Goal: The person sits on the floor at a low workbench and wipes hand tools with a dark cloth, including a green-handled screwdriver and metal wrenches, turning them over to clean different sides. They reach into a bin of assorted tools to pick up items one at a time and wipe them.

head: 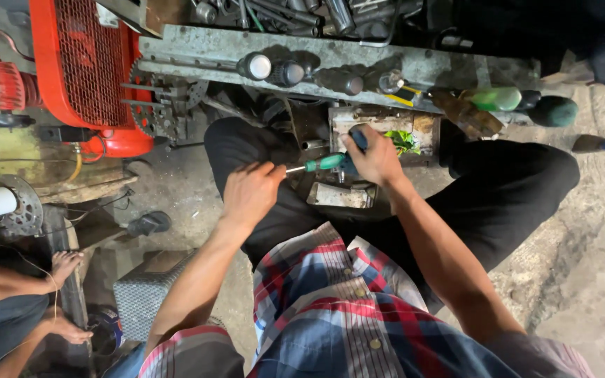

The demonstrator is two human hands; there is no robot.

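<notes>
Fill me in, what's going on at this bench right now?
A person sits low on the workshop floor, knees apart, in a plaid shirt. The right hand grips the green and blue handle of a screwdriver; the left hand is closed at the tip of its metal shaft, and what it pinches there is hidden. Below the hands sits a small metal tray of parts. Beyond the knees lies a grey rail with sockets on it, beside a red machine. Another person's hand shows at lower left.

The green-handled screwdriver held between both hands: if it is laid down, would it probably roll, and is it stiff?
The screwdriver is probably stiff: its thin metal shaft looks straight. Its rounded handle suggests it may roll. It likely feels light in the right hand.
</notes>
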